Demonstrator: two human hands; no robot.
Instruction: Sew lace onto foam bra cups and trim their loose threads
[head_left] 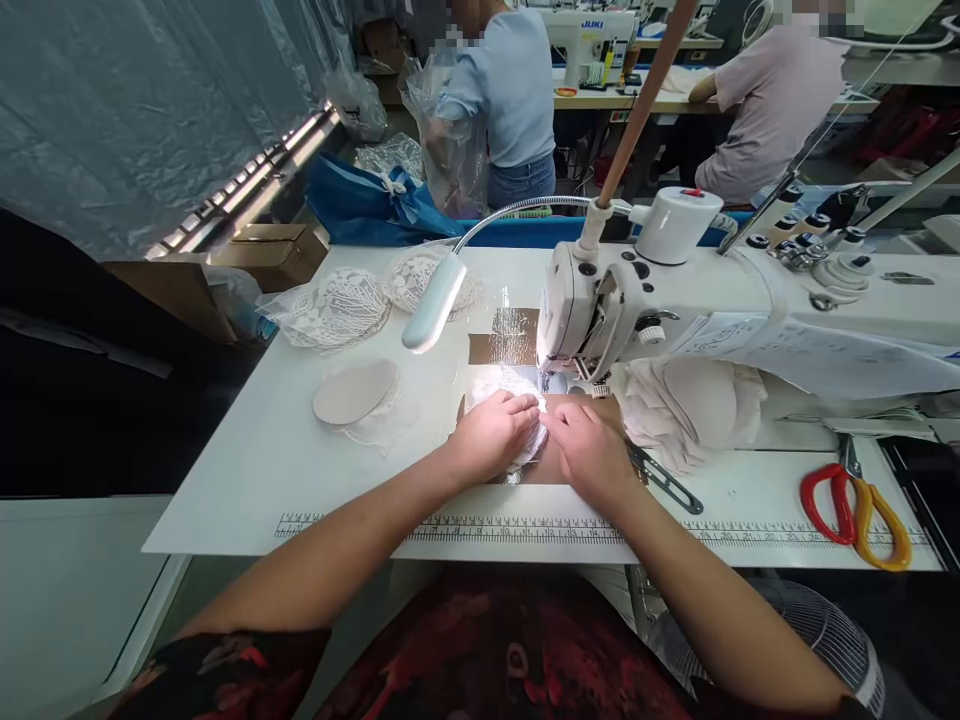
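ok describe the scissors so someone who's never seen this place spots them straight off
Start from the white sewing machine and look down to the right-hand end of the white tabletop, near its front edge. The scissors lie there. One handle loop is red and the other yellow-orange, unlike the dark, slotted strip to their left.

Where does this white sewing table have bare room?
Left front, between the beige oval pad and printed ruler; also between the black slotted tool and red-and-yellow scissors. Crowded: left hand, right hand and white lace by the white machine head.
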